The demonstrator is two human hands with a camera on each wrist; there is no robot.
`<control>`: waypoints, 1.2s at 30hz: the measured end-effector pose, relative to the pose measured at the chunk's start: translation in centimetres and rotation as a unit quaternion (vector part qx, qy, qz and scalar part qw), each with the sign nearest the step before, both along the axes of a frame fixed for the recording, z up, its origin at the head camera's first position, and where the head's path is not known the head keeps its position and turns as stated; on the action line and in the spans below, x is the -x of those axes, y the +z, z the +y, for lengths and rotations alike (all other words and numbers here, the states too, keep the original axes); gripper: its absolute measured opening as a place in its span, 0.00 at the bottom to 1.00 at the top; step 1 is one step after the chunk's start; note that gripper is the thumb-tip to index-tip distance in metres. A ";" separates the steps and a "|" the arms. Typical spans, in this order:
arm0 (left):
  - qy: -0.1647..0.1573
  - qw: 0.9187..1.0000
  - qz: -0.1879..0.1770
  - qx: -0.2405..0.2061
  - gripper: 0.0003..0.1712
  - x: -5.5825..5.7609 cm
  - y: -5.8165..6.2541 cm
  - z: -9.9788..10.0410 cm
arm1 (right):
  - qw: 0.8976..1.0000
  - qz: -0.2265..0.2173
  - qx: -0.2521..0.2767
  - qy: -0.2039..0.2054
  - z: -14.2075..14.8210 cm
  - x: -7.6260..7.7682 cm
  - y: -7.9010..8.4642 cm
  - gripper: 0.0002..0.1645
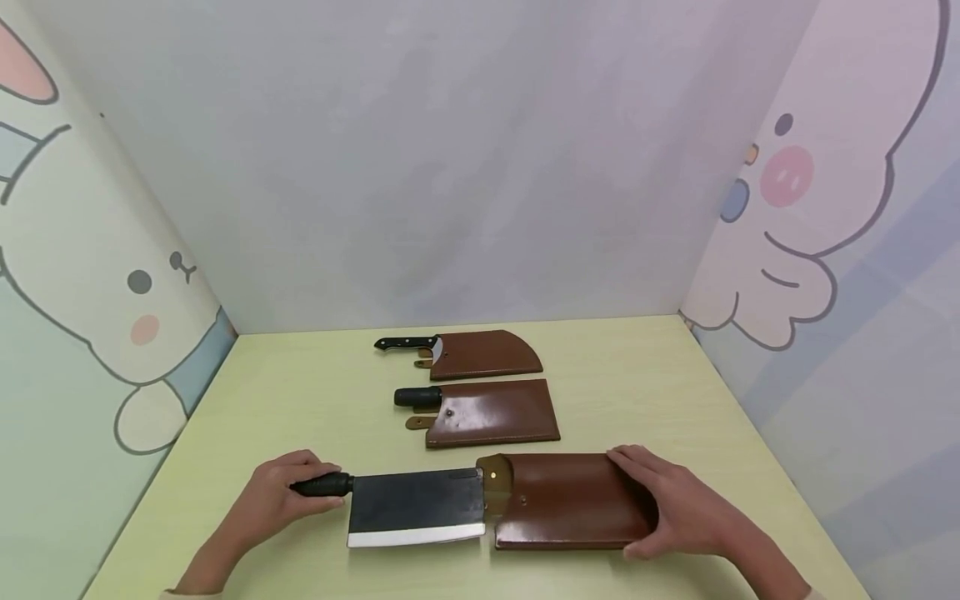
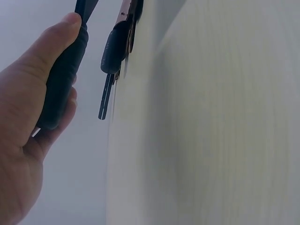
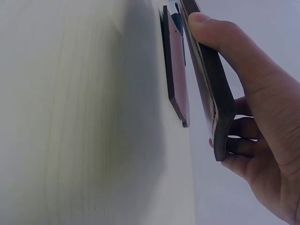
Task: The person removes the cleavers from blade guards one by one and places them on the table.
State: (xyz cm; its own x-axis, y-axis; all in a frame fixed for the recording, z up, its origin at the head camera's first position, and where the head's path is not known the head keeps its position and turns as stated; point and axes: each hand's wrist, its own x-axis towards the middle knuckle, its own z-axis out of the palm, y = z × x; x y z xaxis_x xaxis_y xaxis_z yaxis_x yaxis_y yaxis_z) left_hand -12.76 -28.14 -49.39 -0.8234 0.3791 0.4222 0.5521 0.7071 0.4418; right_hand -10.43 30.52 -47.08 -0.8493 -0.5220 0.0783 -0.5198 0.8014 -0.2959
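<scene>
In the head view my left hand (image 1: pixel 288 496) grips the black handle of a cleaver (image 1: pixel 417 504), whose broad dark blade has a bright lower edge. The blade's tip end meets the open mouth of a brown leather sheath (image 1: pixel 577 500), overlapping its tan inner flap in this view. My right hand (image 1: pixel 678 508) holds that sheath by its far right end, thumb at the lower edge and fingers along the top. In the left wrist view the cleaver handle (image 2: pixel 65 79) lies between thumb and fingers. The right wrist view shows the sheath's dark edge (image 3: pixel 218 89) pinched above the table.
Behind, a sheathed cleaver (image 1: pixel 495 412) with a black handle lies on the pale wooden table (image 1: pixel 300 392). Farther back is a sheathed knife (image 1: pixel 483 354) with a riveted black handle. A grey wall (image 1: pixel 450 167) and cartoon-printed side panels enclose the table.
</scene>
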 end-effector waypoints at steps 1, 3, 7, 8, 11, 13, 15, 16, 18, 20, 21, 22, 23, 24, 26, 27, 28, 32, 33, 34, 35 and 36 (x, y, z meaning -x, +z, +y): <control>0.000 1.000 0.001 0.000 0.19 0.0 0.0 -0.1 | 1.000 0.003 0.001 -0.001 0.2 0.0 -0.1 0.70; 0.000 1.000 0.006 0.001 0.19 0.0 0.0 -0.3 | 1.000 0.008 0.005 -0.003 0.5 0.0 -0.2 0.70; -0.004 1.000 0.013 0.002 0.19 0.0 -0.1 -0.7 | 1.000 0.017 0.008 -0.008 1.0 -0.1 -0.4 0.70; -0.007 1.000 0.014 0.001 0.20 0.0 -0.2 -0.8 | 1.000 0.016 0.008 -0.010 1.1 -0.1 -0.4 0.70; -0.012 1.000 0.014 0.000 0.20 0.1 -0.4 -1.1 | 1.000 0.013 0.008 -0.016 1.5 -0.2 -0.5 0.71; -0.014 1.000 0.013 0.001 0.20 0.0 -0.5 -1.2 | 1.000 0.012 0.009 -0.018 1.8 -0.2 -0.5 0.70; -0.014 1.000 0.012 0.003 0.19 0.0 -0.6 -1.3 | 1.000 0.015 0.009 -0.020 2.2 -0.3 -0.5 0.70; -0.013 1.000 0.011 0.003 0.19 0.0 -0.6 -1.4 | 1.000 0.017 0.009 -0.021 2.3 -0.3 -0.5 0.70; -0.010 1.000 0.011 0.005 0.19 0.0 -0.6 -1.6 | 0.999 0.023 0.009 -0.023 2.7 -0.3 -0.5 0.70; -0.010 1.000 0.012 0.006 0.19 -0.1 -0.6 -1.8 | 0.999 0.023 0.008 -0.026 2.9 -0.4 -0.5 0.70; -0.010 1.000 0.011 0.006 0.20 -0.1 -0.7 -1.9 | 0.999 0.021 0.009 -0.027 3.1 -0.4 -0.5 0.70; -0.010 1.000 0.012 0.006 0.20 -0.1 -0.7 -2.0 | 0.999 0.018 0.009 -0.028 3.2 -0.4 -0.5 0.70; -0.010 1.000 0.011 0.007 0.20 -0.1 -0.8 -2.1 | 0.999 0.016 0.010 -0.029 3.3 -0.4 -0.5 0.70; -0.010 1.000 0.011 0.007 0.19 -0.1 -0.8 -2.2 | 0.999 0.013 0.010 -0.030 3.4 -0.4 -0.5 0.70; -0.009 1.000 0.009 0.009 0.19 -0.1 -1.0 -2.4 | 0.999 0.011 0.008 -0.031 3.5 -0.5 -0.5 0.70; -0.007 1.000 0.009 0.011 0.19 -0.1 -1.0 -2.5 | 0.999 0.011 0.007 -0.032 3.6 -0.5 -0.6 0.70; -0.006 1.000 0.008 0.012 0.19 -0.1 -1.0 -2.6 | 0.999 0.011 0.007 -0.033 3.7 -0.5 -0.6 0.70; -0.002 1.000 0.007 0.014 0.19 -0.2 -1.1 -2.8 | 0.999 0.017 0.006 -0.031 3.9 -0.5 -0.9 0.70; -0.002 1.000 0.007 0.014 0.19 -0.2 -1.1 -2.9 | 0.999 0.019 0.008 -0.029 3.9 -0.5 -0.9 0.70; -0.002 1.000 0.006 0.015 0.19 -0.2 -1.2 -2.9 | 0.999 0.021 0.011 -0.027 3.9 -0.5 -1.0 0.70; -0.002 1.000 0.006 0.017 0.19 -0.2 -1.2 -3.0 | 0.999 0.024 0.012 -0.025 3.9 -0.5 -1.0 0.70; -0.002 1.000 0.005 0.018 0.19 -0.3 -1.3 -3.0 | 0.999 0.025 0.013 -0.024 3.9 -0.5 -1.0 0.70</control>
